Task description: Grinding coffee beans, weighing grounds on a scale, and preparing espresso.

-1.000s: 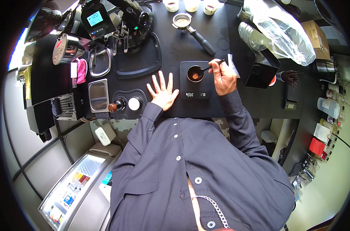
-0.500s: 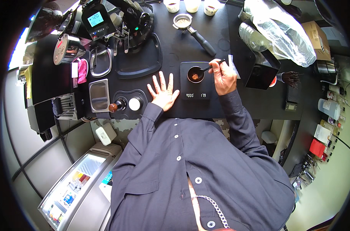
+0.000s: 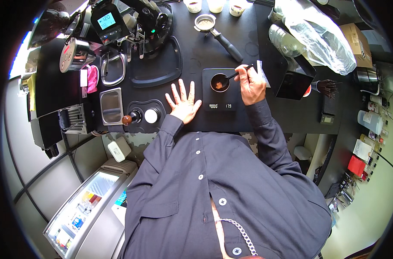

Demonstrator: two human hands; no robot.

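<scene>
My left hand [image 3: 183,102] lies flat on the black counter with its fingers spread, holding nothing. In my right hand [image 3: 252,86], the fingers pinch the handle of a thin black spoon [image 3: 233,75]. Its tip reaches into a small round dark cup [image 3: 219,83] with some brown coffee grounds at the bottom. The cup stands on a flat black scale [image 3: 218,97] with a lit display along its near side. Behind the scale lies a portafilter [image 3: 205,23] with a black handle, its basket holding something pale.
Left of my left hand, a wooden-handled tamper [image 3: 135,115] rests on a black mat beside a steel tray [image 3: 111,105]. Beyond stand a grinder [image 3: 108,23] and a black tray [image 3: 155,71]. A dark box [image 3: 295,80] and a clear plastic bag [image 3: 319,36] are at right; paper cups [image 3: 215,6] line the back.
Almost nothing differs. My right hand and the spoon have shifted very slightly; my left hand stays flat in the same place.
</scene>
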